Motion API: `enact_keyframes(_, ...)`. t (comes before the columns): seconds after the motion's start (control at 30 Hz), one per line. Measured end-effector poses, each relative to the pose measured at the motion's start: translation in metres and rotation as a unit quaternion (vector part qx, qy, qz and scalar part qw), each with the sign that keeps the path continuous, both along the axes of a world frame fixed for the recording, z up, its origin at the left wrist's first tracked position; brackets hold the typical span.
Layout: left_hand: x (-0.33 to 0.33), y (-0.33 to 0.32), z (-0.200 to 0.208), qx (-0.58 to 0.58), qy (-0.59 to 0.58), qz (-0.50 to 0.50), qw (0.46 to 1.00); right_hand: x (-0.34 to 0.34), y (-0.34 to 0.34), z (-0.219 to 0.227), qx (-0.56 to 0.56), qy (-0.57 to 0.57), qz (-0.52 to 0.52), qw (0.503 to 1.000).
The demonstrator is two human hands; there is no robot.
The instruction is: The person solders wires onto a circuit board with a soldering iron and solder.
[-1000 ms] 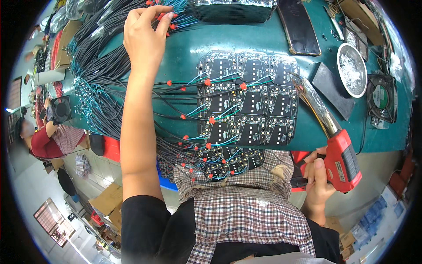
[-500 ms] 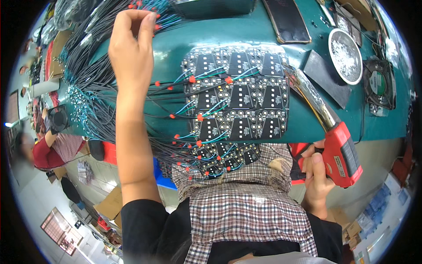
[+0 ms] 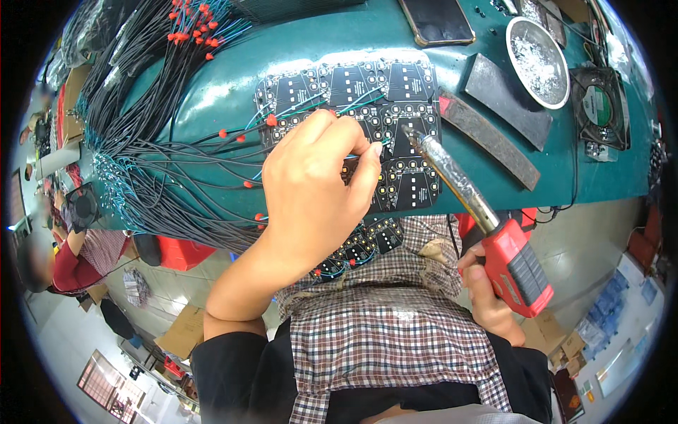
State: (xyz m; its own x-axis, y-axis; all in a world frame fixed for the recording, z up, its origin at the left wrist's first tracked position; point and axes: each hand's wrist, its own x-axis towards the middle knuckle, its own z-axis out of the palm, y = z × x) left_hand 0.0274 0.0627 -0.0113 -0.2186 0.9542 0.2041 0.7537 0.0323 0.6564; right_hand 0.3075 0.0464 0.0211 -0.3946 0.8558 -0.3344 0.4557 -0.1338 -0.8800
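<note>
My left hand (image 3: 311, 173) is over the panel of black circuit boards (image 3: 353, 81). Its thumb and fingertips pinch a thin cable, whose blue-green wire ends (image 3: 385, 143) stick out past the thumb. In my right hand (image 3: 491, 304) is the red grip of a soldering gun (image 3: 519, 272). The gun's long metal barrel slants up to the left, its tip over the panel, just right of those wire ends. Other black cables with red connectors (image 3: 271, 120) lead onto boards at the panel's left and middle. My left hand covers part of the panel.
A thick bundle of black cables (image 3: 141, 134) fills the left of the green table (image 3: 212, 92). To the right are a dark bar (image 3: 494, 145), a dark plate (image 3: 512, 99), a metal bowl (image 3: 510, 49) and a fan (image 3: 600, 109). A phone (image 3: 438, 21) lies behind. More boards (image 3: 385, 237) hang at the table edge.
My left hand has come from the red-tipped cable ends at the back left down to the panel. The soldering gun has shifted left, bringing its tip over the boards.
</note>
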Motion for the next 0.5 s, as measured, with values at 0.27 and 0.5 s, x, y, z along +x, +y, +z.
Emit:
enact_keyframes(0.27, 0.002, 0.001, -0.005, -0.001, 0.002, 0.013, 1.0, 0.003, -0.001, -0.014, 0.127, -0.043, 0.079, 0.988)
enact_keyframes(0.5, 0.003, 0.001, -0.005, -0.002, 0.002, 0.012, 1.0, -0.004, 0.002, -0.015, 0.12, -0.029, 0.071, 0.99)
